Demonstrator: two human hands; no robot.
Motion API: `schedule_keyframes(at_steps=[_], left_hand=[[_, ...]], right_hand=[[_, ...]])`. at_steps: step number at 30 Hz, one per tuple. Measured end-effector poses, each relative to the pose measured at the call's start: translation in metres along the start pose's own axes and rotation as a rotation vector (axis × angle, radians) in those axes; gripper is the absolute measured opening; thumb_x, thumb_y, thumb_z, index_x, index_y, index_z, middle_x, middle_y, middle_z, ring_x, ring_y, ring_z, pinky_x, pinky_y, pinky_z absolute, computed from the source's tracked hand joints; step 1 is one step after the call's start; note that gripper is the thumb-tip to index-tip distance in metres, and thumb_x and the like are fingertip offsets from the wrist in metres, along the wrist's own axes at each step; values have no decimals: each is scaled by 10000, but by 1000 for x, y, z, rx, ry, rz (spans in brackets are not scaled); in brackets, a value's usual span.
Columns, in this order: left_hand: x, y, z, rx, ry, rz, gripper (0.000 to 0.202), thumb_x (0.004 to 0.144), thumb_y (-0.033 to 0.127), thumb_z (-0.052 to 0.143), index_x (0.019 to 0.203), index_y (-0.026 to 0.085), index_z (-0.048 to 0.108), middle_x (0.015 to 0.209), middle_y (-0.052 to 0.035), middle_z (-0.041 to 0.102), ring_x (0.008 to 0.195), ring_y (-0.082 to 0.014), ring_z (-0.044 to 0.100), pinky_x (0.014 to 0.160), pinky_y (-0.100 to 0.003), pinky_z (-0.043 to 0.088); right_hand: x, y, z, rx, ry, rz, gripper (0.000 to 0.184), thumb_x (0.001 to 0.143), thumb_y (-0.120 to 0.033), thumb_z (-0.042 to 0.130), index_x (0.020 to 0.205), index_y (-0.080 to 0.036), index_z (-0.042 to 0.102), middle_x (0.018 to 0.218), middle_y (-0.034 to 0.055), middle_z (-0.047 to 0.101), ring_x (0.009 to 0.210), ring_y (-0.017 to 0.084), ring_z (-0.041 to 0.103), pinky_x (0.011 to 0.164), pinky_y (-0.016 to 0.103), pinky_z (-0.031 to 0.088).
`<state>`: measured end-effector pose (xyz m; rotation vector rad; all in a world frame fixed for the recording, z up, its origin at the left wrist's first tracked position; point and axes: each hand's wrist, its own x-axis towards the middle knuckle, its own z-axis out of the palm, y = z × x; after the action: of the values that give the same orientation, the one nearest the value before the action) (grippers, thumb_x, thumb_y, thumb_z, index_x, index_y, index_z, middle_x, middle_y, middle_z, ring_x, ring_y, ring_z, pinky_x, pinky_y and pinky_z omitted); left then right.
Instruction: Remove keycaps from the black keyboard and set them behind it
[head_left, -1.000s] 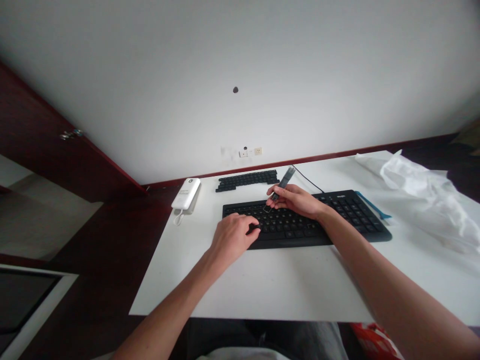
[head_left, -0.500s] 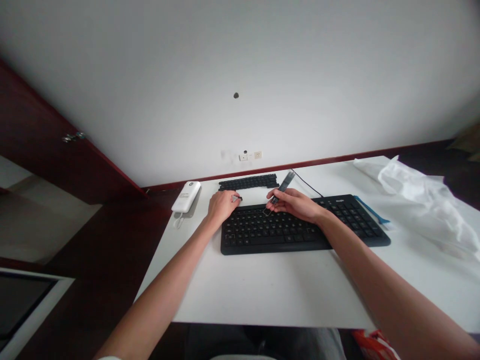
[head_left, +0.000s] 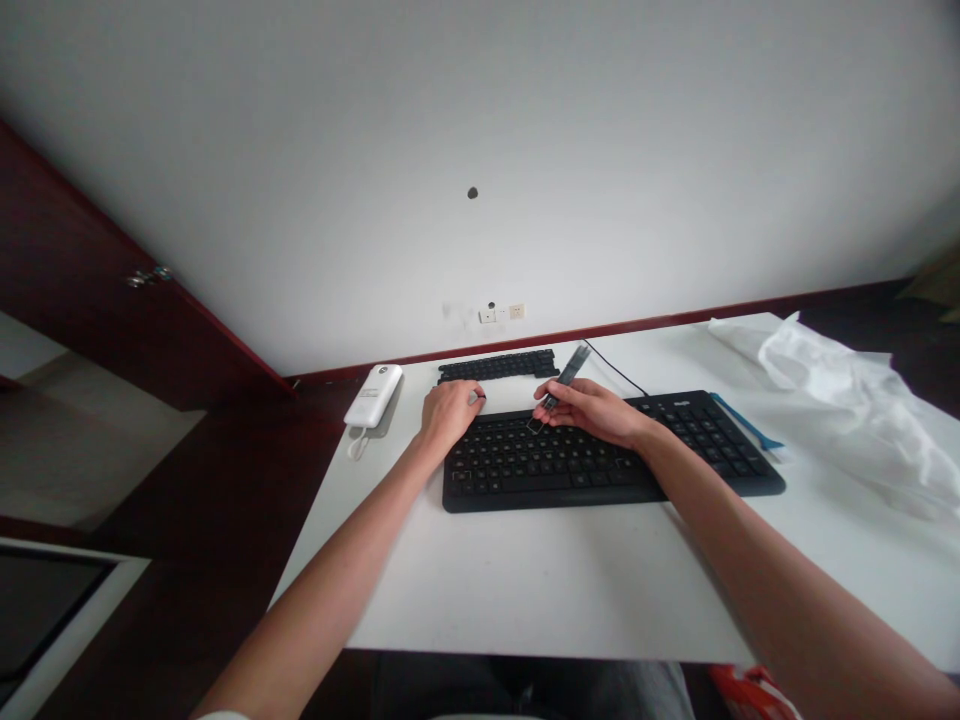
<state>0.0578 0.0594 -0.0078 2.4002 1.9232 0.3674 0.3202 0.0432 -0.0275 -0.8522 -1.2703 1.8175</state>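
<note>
My right hand [head_left: 589, 408] is closed round a keycap puller [head_left: 571, 370], whose bristled brush end points up and away. Its wire loop [head_left: 535, 425] hangs just over the upper rows of a black keyboard [head_left: 540, 482]. Left of it, my left hand [head_left: 448, 412] has its thumb and fingers pinched together by the keyboard's upper left corner. A small dark piece, apparently a keycap, barely shows at those fingertips. Behind both hands lies a block of black keycaps [head_left: 499, 365] set close together in rows, with part of its near left edge close to my left hand.
A white power bank [head_left: 373, 394] with a short cable loop lies at the table's left edge. A blue strip-like tool [head_left: 750, 424] rests by the keyboard's right end. Crumpled white plastic [head_left: 832, 390] covers the right side of the white table [head_left: 487, 590]. The keyboard cable [head_left: 615, 366] runs backward.
The dark piece in my left fingertips shows less now, as the fingers have turned slightly. My right hand and the keycap puller have stayed almost still.
</note>
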Motion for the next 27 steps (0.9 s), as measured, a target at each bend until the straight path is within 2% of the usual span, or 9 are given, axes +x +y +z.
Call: schedule_keyframes(at_steps=[10, 21, 27], left_hand=[[19, -1, 6, 21, 16, -13, 183, 953, 304, 630, 1080, 305, 761, 1063, -23, 776, 1013, -229, 695, 904, -327, 499], [21, -2, 10, 58, 34, -66, 218, 958, 278, 605, 1126, 303, 741, 1092, -36, 773, 1035, -243, 691, 919, -341, 499], [22, -6, 14, 42, 46, -53, 216, 954, 279, 624, 1146, 300, 719, 1083, -35, 768, 1033, -243, 686, 935, -347, 490]], right_hand=[[-1, -1, 1, 5, 11, -3, 367, 945, -493, 690, 1042, -139, 700, 953, 114, 767, 872, 178, 718, 830, 308, 578], [0, 0, 1, -6, 19, 7, 366, 950, -499, 679, 1048, -147, 695, 965, 116, 762, 888, 190, 715, 857, 337, 578], [-1, -1, 1, -4, 17, 9, 366, 960, -492, 669, 1059, -140, 692, 961, 114, 761, 898, 182, 714, 842, 312, 569]])
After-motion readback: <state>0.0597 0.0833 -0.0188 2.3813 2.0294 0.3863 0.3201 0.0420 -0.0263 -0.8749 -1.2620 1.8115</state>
